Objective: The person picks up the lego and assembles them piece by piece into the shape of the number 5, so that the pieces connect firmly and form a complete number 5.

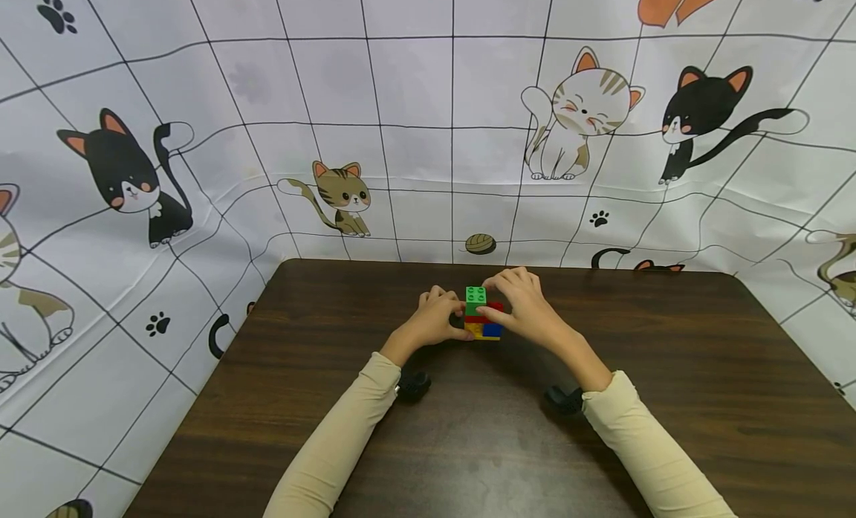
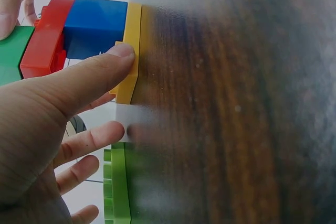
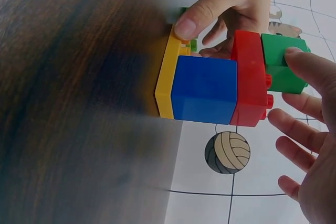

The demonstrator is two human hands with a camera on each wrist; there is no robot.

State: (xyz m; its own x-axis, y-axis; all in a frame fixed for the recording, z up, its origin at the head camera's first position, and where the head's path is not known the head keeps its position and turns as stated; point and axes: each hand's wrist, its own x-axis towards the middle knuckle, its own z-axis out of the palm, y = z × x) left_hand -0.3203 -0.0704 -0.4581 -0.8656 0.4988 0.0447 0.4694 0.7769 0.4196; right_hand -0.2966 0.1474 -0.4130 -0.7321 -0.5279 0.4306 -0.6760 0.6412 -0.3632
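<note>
From the brick stack (image 1: 478,320), the left hand (image 1: 433,321) blocks nine o'clock, the right hand (image 1: 527,302) two to three. At six, a hand could pass over the worktop (image 1: 461,458) between the sleeves (image 1: 341,436), dark wrist pieces (image 1: 416,386) flanking. In the left wrist view, a light-green brick (image 2: 121,187) obstructs six o'clock.

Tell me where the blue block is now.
In the right wrist view, the blue block sits just right of centre, sandwiched between the yellow plate and the red block.

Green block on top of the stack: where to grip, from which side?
I'd pinch the green block by its near and far walls, from above: the near wall is flat, studs face up, and the red brick sits beneath.
</note>
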